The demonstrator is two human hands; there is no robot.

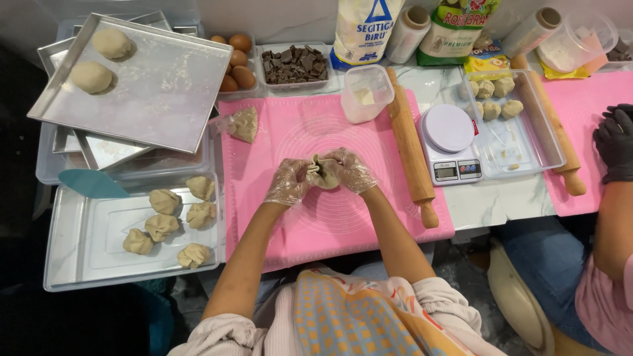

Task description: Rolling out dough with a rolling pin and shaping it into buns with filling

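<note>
Both my hands wear thin clear plastic gloves and meet over the pink silicone mat [316, 217]. My left hand [288, 182] and my right hand [349, 170] pinch a beige dough piece [322, 173] between them, its edges gathered up with something dark inside. A clear tray [79, 264] at my left holds several pleated dough parcels [163, 201]. On a metal baking sheet [165, 99] at the far left lie two smooth dough balls [111, 43].
A wooden rolling pin [410, 145] lies right of the mat, beside a white kitchen scale [450, 142]. Eggs [236, 66], a tray of chocolate pieces [295, 64], a plastic cup [366, 92] and flour bags stand behind. Another person's black-gloved hand [614, 142] rests on a second pink mat.
</note>
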